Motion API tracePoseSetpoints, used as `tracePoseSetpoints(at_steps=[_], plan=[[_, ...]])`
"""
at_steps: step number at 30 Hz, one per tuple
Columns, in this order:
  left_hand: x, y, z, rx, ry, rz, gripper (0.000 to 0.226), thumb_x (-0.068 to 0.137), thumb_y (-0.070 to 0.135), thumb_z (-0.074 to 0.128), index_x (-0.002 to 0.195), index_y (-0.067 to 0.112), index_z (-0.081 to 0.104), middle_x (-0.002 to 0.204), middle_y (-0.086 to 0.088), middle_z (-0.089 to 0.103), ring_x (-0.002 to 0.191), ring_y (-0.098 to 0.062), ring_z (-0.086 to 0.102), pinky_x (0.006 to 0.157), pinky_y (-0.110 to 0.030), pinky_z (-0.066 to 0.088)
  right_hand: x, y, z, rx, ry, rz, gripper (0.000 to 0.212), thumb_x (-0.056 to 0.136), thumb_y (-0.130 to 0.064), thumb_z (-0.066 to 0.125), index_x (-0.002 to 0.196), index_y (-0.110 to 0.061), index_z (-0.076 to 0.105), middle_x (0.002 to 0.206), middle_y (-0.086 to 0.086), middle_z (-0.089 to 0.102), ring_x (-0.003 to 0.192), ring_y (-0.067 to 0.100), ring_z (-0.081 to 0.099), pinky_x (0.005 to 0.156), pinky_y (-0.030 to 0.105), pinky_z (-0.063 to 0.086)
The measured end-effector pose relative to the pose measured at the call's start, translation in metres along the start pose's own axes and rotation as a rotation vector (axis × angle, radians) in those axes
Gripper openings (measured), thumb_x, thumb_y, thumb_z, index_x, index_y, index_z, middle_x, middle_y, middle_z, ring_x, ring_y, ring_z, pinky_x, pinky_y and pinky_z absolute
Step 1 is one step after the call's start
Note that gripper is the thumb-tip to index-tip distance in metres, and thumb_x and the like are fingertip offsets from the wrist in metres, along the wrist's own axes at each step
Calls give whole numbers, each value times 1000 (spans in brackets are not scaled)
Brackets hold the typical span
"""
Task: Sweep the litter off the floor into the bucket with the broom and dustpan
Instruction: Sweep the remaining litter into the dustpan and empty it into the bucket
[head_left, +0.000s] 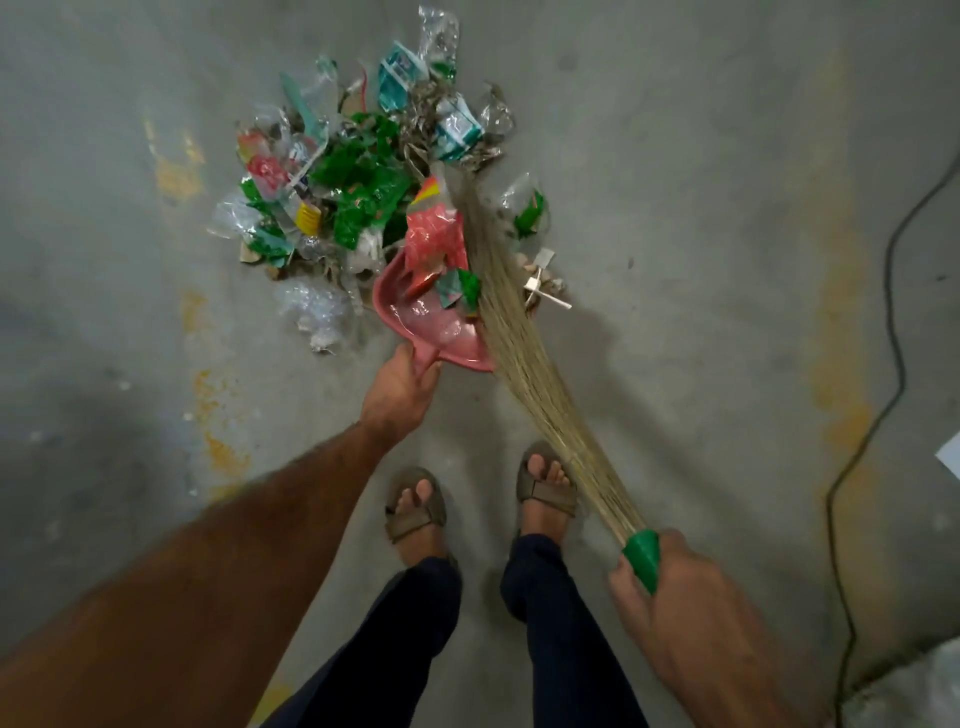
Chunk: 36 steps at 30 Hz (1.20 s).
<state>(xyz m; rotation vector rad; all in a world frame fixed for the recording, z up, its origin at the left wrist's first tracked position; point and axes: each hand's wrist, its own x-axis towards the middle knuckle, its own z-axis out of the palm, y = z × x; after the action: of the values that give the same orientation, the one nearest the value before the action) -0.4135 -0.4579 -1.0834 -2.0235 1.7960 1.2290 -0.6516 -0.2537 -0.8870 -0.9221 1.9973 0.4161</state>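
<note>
Pink plastic dustpan (436, 332) set at near edge of litter heap (358, 171).
Left hand (400, 389) fingers clamped on dustpan handle; right hand (670, 582) fingers clamped on green-handled straw broom (524, 353), bristles lying across dustpan's right side.

We see the litter heap (363, 171) lying on the floor (675, 260) ahead of our feet (545, 483), the dustpan (431, 327) at its near edge with scraps in it. The broom (524, 358) slants across the dustpan's right side, and a cable (883, 332) trails far right.
</note>
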Motion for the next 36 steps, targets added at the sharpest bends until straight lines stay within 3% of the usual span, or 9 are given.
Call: tracePoseSetpoints(at_steps=[3, 8, 11, 19, 23, 31, 36], plan=[[-31, 6, -22, 10, 42, 69, 43, 96, 45, 51, 124, 13, 48, 116, -12, 63, 101, -32, 61, 83, -41, 50, -41, 3, -6, 31, -48, 38, 30, 94, -54, 54, 96, -27, 41, 74, -8, 48, 65, 15, 48, 61, 29, 38], [-99, 20, -71, 63, 29, 111, 36, 95, 49, 49, 115, 19, 48, 104, -3, 61, 86, -21, 58, 70, -32, 42, -128, 16, -34, 69, -144, 109, 32, 92, -55, 56, 112, -30, 54, 92, -3, 59, 87, 19, 63, 77, 28, 50], [-148, 31, -103, 108, 17, 122, 34, 94, 53, 47, 111, 24, 45, 97, 3, 58, 80, -17, 56, 67, -31, 40, -188, 25, -48, 50, -120, 117, 35, 92, -56, 55, 117, -32, 57, 100, -3, 65, 91, 20, 64, 81, 28, 52], [-262, 44, -181, 95, 92, 304, 26, 95, 51, 48, 101, 26, 43, 83, 6, 54, 73, -17, 55, 59, -32, 39, -328, 31, -47, 106, 17, 244, 28, 89, -54, 56, 101, -28, 58, 99, -2, 66, 94, 24, 66, 80, 32, 52], [-296, 37, -217, 106, 91, 362, 30, 95, 53, 47, 105, 24, 45, 92, 0, 60, 78, -21, 58, 64, -38, 48, -388, 13, -18, 183, 108, 315, 24, 90, -50, 55, 95, -27, 58, 92, -1, 63, 86, 24, 64, 79, 32, 51], [-357, 13, -293, 149, 82, 628, 33, 97, 47, 48, 114, 19, 46, 103, -4, 60, 85, -23, 57, 69, -36, 43, -506, -53, 59, 392, 287, 420, 23, 93, -45, 55, 77, -29, 49, 77, -3, 59, 73, 22, 61, 69, 29, 49], [-407, 11, -315, 210, -12, 788, 39, 98, 44, 48, 125, 16, 44, 109, -11, 62, 87, -31, 62, 70, -40, 51, -572, -73, 102, 431, 368, 523, 34, 93, -36, 58, 66, -26, 40, 64, -8, 44, 54, 10, 41, 49, 24, 29]])
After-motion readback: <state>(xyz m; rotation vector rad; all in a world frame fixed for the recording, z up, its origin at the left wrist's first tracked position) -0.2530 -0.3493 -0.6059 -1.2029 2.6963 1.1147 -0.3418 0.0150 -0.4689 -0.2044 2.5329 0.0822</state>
